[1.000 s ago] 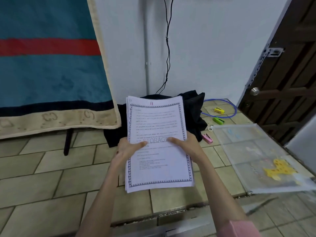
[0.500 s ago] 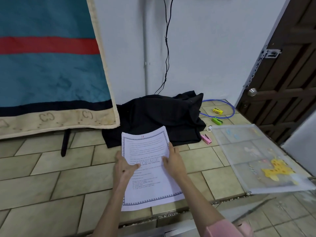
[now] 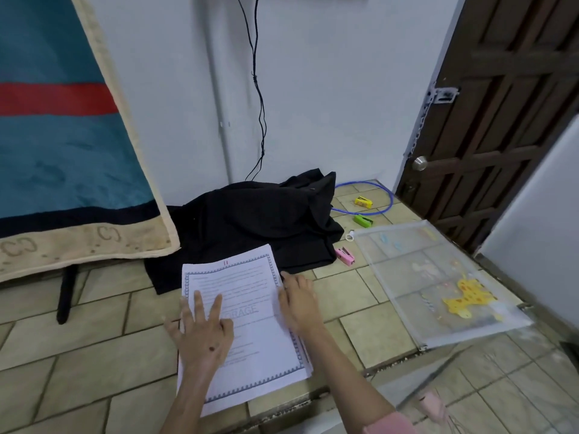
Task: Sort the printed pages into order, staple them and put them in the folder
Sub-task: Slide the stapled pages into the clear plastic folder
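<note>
Folder (image 3: 438,286), a clear zip pouch, lies flat on the tiled ledge (image 3: 94,355) right of us; a yellow shape shows in it, can't tell if it's printed or inside. No pages in it. Pages (image 3: 250,333) sit stacked on the ledge in front of us, bordered sheet on top, far edge over the black cloth (image 3: 257,220). Our left hand (image 3: 203,336) is flat on the stack, fingers straight and spread, gripping nothing. Our right hand (image 3: 297,299) rests at the stack's right edge, fingers loosely bent; can't tell if it pinches any sheets. Pink stapler (image 3: 344,255) lies between cloth and folder, green stapler (image 3: 362,220) and yellow one (image 3: 363,202) behind it.
</note>
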Motion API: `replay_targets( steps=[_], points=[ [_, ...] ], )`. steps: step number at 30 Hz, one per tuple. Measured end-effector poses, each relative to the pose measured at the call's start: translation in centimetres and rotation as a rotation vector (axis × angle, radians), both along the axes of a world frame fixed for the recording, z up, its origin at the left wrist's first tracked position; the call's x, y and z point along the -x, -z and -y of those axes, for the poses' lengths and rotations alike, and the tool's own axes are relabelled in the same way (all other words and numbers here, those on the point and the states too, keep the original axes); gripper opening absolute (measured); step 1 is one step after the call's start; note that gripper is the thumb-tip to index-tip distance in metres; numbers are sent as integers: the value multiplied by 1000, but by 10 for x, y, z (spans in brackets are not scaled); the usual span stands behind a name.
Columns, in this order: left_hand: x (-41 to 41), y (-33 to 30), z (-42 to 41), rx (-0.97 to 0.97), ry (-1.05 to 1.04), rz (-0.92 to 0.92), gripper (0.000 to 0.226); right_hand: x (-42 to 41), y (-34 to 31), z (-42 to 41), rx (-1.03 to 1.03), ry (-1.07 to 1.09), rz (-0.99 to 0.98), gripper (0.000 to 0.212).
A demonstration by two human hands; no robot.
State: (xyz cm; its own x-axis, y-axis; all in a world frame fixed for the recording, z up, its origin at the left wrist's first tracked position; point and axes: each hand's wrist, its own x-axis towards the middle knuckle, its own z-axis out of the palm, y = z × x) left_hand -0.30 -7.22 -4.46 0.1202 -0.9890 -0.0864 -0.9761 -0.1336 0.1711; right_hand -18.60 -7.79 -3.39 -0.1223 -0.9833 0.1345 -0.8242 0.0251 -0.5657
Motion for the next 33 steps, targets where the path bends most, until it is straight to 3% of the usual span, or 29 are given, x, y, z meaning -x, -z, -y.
replay_targets(
  steps=[2, 4, 7, 9, 12, 15, 21, 24, 26, 30, 33],
  points=[
    [10, -5, 8, 30, 8, 32, 56, 32, -10, 1, 179, 215, 70, 37],
    [32, -12, 11, 136, 16, -81, 53, 74, -18, 1, 190, 470, 23, 36],
    [85, -35, 12, 189, 91, -639, 35, 133, -22, -8, -136, 719, 12, 43],
    [133, -50, 10, 7, 132, -899, 20, 156, -13, -15, -290, 726, 60, 41],
    [202, -60, 15, -426, -75, -1316, 22, 168, -1, -22, -291, 640, 72, 56],
    [248, -55, 20, -609, -107, -1326, 26, 178, -14, -26, -225, 636, 208, 61],
    [296, -47, 32, -557, -122, -1263, 2, 209, -25, -34, -146, 679, 579, 59],
    [309, -44, 40, -576, -102, -1316, 7, 218, -24, -35, -134, 689, 680, 56],
    [312, -51, 40, -604, -106, -1391, 20, 223, -32, -34, -189, 634, 662, 55],
    [306, -74, 42, -686, -31, -1540, 13, 223, -64, -24, -243, 483, 483, 56],
    [293, -89, 55, -728, 65, -1621, 29, 215, -92, -13, -201, 416, 407, 46]
  ],
)
